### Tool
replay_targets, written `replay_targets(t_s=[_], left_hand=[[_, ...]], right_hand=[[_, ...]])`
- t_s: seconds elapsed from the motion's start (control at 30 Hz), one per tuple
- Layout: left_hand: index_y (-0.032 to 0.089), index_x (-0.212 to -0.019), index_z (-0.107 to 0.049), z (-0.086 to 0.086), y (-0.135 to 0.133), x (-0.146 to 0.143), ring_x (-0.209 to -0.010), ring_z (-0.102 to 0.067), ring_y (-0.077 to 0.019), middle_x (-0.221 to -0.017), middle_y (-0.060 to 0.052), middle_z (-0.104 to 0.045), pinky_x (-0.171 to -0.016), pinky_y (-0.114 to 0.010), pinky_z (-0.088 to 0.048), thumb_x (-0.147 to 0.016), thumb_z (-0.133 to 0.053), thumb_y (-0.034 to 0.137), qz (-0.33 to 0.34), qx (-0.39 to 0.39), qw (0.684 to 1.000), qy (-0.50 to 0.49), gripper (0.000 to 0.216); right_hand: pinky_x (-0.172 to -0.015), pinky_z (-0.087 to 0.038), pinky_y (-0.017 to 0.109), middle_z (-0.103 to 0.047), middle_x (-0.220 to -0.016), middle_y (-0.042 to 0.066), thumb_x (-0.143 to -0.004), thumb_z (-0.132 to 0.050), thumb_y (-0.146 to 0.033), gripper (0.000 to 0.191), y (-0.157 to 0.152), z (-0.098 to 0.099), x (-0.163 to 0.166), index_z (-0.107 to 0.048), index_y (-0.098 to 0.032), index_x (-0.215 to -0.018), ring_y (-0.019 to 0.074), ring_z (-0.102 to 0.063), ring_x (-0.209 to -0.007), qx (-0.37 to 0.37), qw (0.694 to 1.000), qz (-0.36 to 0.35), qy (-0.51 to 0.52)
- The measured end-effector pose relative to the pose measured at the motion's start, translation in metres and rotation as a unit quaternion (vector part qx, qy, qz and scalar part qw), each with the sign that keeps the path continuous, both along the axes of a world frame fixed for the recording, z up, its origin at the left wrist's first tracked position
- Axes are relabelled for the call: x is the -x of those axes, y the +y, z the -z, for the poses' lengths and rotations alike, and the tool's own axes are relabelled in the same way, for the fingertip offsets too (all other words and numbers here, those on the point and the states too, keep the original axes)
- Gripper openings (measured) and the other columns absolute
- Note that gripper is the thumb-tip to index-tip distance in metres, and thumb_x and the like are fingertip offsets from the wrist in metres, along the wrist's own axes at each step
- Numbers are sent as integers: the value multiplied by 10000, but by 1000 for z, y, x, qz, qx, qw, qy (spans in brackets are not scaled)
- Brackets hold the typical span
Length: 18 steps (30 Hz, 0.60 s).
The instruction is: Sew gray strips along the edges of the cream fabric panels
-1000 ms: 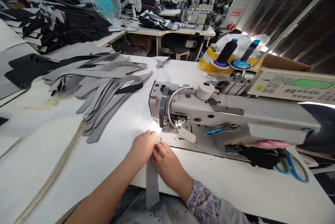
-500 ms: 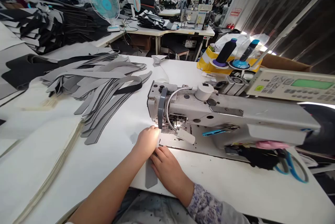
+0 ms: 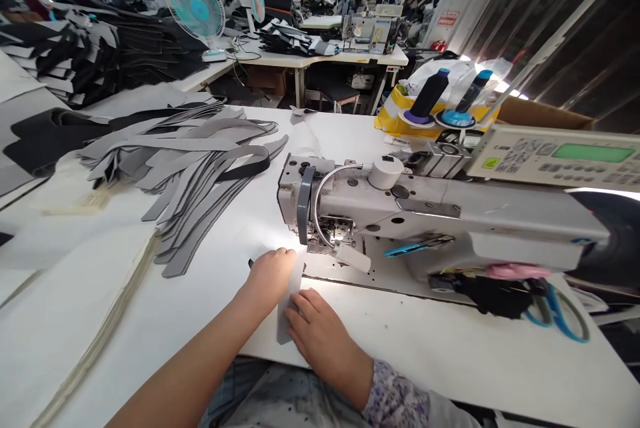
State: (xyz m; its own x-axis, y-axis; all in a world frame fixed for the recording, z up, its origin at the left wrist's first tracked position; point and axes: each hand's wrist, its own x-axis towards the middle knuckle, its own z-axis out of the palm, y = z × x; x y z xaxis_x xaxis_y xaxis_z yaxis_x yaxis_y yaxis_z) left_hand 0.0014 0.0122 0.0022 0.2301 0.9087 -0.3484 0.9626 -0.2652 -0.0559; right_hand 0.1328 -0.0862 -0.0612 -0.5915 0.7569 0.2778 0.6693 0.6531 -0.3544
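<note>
Before the sewing machine (image 3: 400, 215) the grey strip (image 3: 289, 301) is pressed under the open left hand (image 3: 270, 275) and right hand (image 3: 317, 331); it should be guided straight

Tabletop (image 3: 450, 355) is carrying a sewing machine (image 3: 450, 215), grey strips pile (image 3: 185, 168), scissors (image 3: 560, 315), and a single strip (image 3: 283, 329) lying at the front edge.

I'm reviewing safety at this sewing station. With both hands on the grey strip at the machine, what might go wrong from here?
1. The left hand lies close to the needle area of the sewing machine, so its fingertips might get caught.
2. Only the left hand and the right hand press the grey strip flat, so it may skew and stitch crooked.
3. Glare from the lamp whitens the cloth there and may hide the seam line.
</note>
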Motion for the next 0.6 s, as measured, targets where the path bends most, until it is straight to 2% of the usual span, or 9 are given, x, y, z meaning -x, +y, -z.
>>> replay_targets(t_s=[0.23, 0.43, 0.6], left_hand=[[154, -920, -624, 9, 8, -7, -844, -645, -228, -882, -108, -641, -716, -311, -474, -803, -410, 38, 3, -3, 1000, -31, 271], [153, -875, -634, 11, 14, -14, -816, -633, -213, -872, -94, -638, -721, -300, -460, -768, -447, 40, 4, -16, 999, -47, 243], [138, -953, -631, 12, 18, -25, -807, -617, -200, -927, -100, -635, -702, -291, -452, -795, -417, 34, -8, -34, 998, -46, 285]], right_hand=[[-1049, -414, 417, -603, -1161, 122, -880, -663, -262, 277, 14, -10, 1, -607, -128, -1115, 272, -505, -1136, -17, 1000, 9, -8], [-988, -457, 403, -610, -1109, 107, -864, -684, -258, 364, 25, -8, 2, -574, -137, -1189, 257, -533, -1056, 3, 1000, 22, -4], [-987, -453, 421, -610, -1096, 108, -883, -633, -184, 250, 34, -2, 1, -612, -139, -1128, 266, -529, -1057, -15, 999, 37, 5]])
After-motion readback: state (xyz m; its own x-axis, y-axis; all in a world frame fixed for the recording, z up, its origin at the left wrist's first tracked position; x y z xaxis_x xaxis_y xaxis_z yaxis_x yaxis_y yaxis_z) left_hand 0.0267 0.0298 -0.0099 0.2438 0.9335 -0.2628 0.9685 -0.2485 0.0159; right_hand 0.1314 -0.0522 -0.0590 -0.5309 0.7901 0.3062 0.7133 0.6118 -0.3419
